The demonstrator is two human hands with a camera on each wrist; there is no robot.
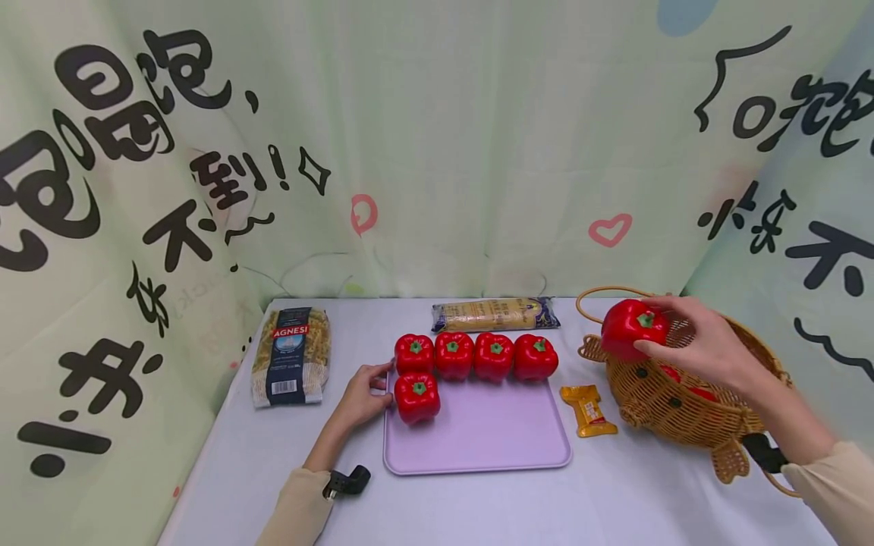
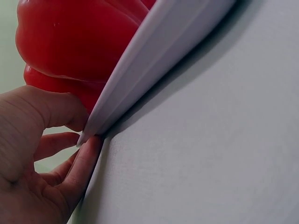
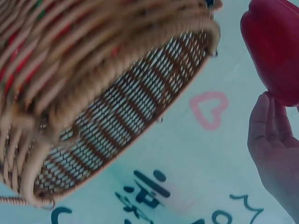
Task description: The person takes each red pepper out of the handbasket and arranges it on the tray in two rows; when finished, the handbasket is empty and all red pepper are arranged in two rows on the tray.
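Note:
My right hand [image 1: 703, 341] grips a red bell pepper [image 1: 633, 330] above the near-left part of a wicker basket [image 1: 672, 409]. In the right wrist view, the fingers hold the pepper [image 3: 275, 51] beside the basket rim [image 3: 135, 60]. More red peppers show inside the basket. At the upper left corner of a lilac tray [image 1: 492, 432], my left hand [image 1: 365, 394] pinches the rim, thumb above and fingers below in the left wrist view. Several red bell peppers stand on the tray: a row along its far edge and one pepper [image 1: 417, 397] in front at the left.
A bag of Agnesi pasta [image 1: 290, 356] lies left of the tray. Behind the pepper row is a long pack of noodles [image 1: 495, 314]. A small orange-yellow packet [image 1: 589, 411] lies between tray and basket. Printed curtains [image 1: 478, 152] hang around the white table [image 1: 478, 508].

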